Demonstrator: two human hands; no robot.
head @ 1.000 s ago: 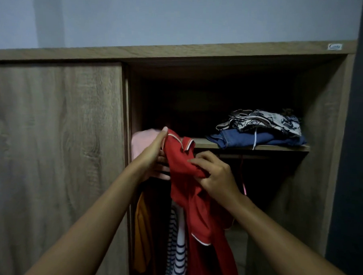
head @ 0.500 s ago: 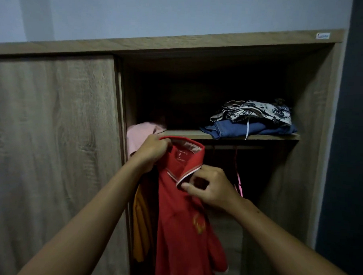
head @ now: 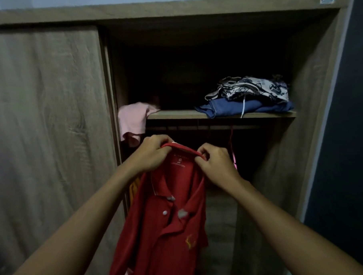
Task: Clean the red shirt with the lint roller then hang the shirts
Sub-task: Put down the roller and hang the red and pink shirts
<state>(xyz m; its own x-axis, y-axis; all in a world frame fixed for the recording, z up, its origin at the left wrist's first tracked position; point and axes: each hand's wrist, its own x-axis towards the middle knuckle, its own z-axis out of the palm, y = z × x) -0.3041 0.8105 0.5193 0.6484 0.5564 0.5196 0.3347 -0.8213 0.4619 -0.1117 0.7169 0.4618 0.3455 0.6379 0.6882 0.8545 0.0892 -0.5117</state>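
Red shirt (head: 168, 226) is being held up by its collar in front of the open wardrobe (head: 314, 126), below the shelf (head: 177, 114) and hanging rail (head: 197, 127). Left hand (head: 152, 154) grip is being kept closed on the collar's left end, right hand (head: 216, 162) grip closed on its right end. Shirt body is hanging down between the forearms, placket facing the camera. Pink cloth (head: 133, 118) is draped off the shelf's left edge; folded blue garment (head: 246, 108) and patterned garment (head: 251, 89) are being stored on the shelf, right side.

both hands (head: 152, 154) (head: 214, 163) grip the red shirt (head: 168, 224) collar before the wardrobe (head: 315, 101)
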